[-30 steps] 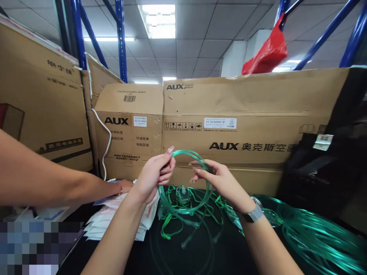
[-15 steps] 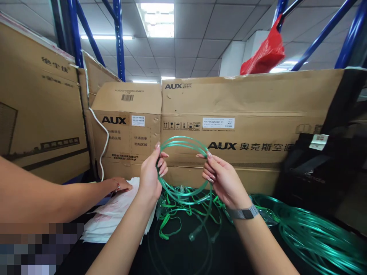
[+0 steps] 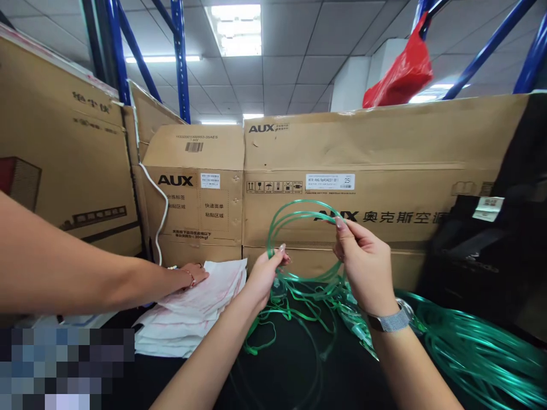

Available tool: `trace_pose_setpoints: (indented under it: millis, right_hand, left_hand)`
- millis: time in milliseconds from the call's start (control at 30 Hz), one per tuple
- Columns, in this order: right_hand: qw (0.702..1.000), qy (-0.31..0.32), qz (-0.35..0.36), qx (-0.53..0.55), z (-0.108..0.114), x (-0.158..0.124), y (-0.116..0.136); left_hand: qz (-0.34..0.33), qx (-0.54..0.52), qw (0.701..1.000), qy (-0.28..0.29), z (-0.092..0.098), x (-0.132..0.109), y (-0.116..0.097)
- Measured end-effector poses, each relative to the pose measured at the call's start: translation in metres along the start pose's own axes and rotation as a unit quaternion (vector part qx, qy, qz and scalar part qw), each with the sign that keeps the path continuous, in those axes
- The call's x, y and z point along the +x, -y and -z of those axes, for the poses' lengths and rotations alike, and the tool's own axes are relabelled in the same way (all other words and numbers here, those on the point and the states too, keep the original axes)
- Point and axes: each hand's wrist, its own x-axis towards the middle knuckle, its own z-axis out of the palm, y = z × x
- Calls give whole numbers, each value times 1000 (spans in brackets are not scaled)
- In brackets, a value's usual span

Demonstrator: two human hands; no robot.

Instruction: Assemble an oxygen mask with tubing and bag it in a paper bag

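A green tube coil (image 3: 270,242) is being held up above the black table (image 3: 342,387).
The left hand (image 3: 265,274) is pinching its left edge and the right hand (image 3: 366,263) is gripping its right side; farther left, another person's hand (image 3: 195,274) is resting on white packets (image 3: 200,304).

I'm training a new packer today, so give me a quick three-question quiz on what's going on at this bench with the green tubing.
1. True or false: the left hand and the right hand both grip the coil of green tubing.
2. What does the co-worker's hand rest on? A) the stack of white packets B) a roll of tape C) a keyboard
3. Fill in: the loose pile of green tubing lies to the ___ of the right hand.

Key: 1 true; 2 A; 3 right.
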Motion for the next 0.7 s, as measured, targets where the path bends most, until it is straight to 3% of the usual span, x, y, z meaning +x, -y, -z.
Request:
trace_pose_setpoints:
  millis: [367, 600, 700]
  right_hand:
    - [997, -43, 50, -34, -3, -11, 17]
    - [990, -115, 76, 0, -6, -15, 21]
    - [988, -128, 61, 66, -13, -19, 21]
  left_hand:
    - [200, 142, 965, 89, 11, -2, 9]
    - [310, 173, 883, 306, 17, -9, 1]
    - [317, 38, 872, 371, 3, -16, -1]
